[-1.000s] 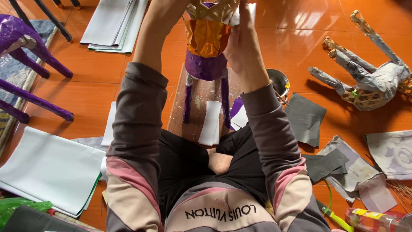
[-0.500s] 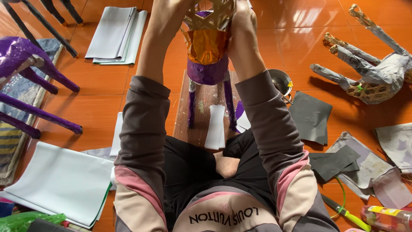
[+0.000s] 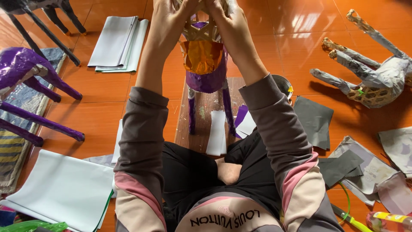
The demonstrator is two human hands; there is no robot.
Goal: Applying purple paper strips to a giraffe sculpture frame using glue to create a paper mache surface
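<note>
Hands raised at twelve o'clock: we held our left hand (image 3: 169, 23) and right hand (image 3: 229, 25) close together, both clamped on the top of a woven frame figure (image 3: 205, 64), fingers pressed into its bare weave. Its middle was wrapped in shiny orange foil, with purple paper below and two purple legs standing on a wooden board (image 3: 206, 116) that lay on the orange tiled floor (image 3: 266, 25) straight ahead of us. A white paper strip (image 3: 216, 133) rested on the board between the legs. At nine o'clock lay a purple-wrapped legged figure (image 3: 30, 77); at eleven o'clock, a stack of pale paper sheets (image 3: 118, 43). At two o'clock lay a grey paper-covered figure (image 3: 369, 73), and at three o'clock dark grey paper squares (image 3: 315, 120). A large white sheet (image 3: 60, 189) lay at eight o'clock.
</note>
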